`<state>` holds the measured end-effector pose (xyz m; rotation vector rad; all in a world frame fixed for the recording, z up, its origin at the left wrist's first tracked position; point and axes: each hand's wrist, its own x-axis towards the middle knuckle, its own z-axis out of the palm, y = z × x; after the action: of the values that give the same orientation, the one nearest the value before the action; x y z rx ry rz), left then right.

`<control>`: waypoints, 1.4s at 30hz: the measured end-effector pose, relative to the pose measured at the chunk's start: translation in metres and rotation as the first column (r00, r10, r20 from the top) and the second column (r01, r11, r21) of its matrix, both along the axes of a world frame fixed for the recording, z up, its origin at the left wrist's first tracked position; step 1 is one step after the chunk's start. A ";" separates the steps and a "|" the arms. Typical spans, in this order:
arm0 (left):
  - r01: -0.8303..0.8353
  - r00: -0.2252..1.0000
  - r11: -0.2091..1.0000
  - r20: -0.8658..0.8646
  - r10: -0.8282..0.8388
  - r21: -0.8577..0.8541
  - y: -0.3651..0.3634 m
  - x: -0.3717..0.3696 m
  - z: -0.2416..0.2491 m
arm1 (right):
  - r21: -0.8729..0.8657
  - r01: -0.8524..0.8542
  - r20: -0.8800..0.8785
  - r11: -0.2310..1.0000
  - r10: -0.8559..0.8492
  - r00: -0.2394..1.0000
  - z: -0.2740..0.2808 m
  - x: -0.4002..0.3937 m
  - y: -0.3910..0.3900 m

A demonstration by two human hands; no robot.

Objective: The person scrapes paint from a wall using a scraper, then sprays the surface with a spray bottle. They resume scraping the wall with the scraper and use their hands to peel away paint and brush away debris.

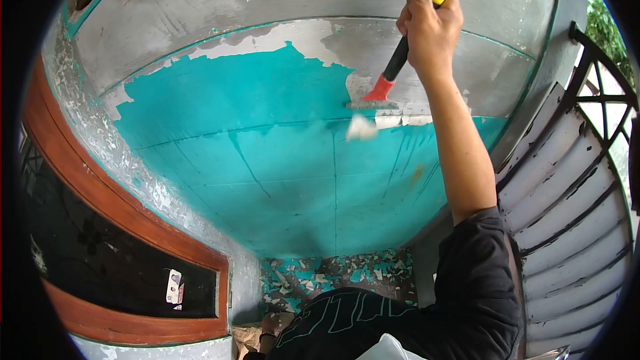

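Observation:
My right hand (433,30) is raised and wrapped round a long-handled scraper (395,60) with a yellow and black handle and a red head. Its metal blade lies against the wall at the edge between bare grey cement and turquoise paint (253,100). Just under the blade, a pale flake of paint (361,128) shows blurred, apparently loose. Low in the view, my left hand (277,322) is partly visible beside my dark shirt, close to a crumpled brown paper-like thing (245,337). Its fingers are too hidden to read.
Paint chips (333,273) litter the floor at the wall's foot. An orange-brown wooden frame (133,227) with dark glass stands on the left. To the right is a metal gate (573,207) with peeling pale panels and black bars.

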<state>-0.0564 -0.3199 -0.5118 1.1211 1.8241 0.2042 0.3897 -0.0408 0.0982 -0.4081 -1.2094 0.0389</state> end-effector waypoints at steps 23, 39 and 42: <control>-0.294 0.955 0.953 -0.060 0.289 -0.081 -0.016 0.009 0.028 | 0.183 -0.002 0.021 0.983 -0.002 1.000 0.016 0.032 -0.033; 0.564 0.810 0.533 -0.547 -0.210 0.631 -0.071 -0.075 -0.149 | 0.110 0.058 0.014 0.992 -0.060 0.998 -0.003 0.007 -0.026; 0.508 0.862 0.624 -0.348 -0.369 0.595 -0.073 -0.090 -0.147 | 0.094 -0.008 0.002 0.996 0.008 1.000 -0.008 0.002 -0.017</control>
<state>-0.1461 -0.3927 -0.6588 2.1457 1.5907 0.5047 0.3915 -0.0581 0.0902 -0.3212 -1.2098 -0.0119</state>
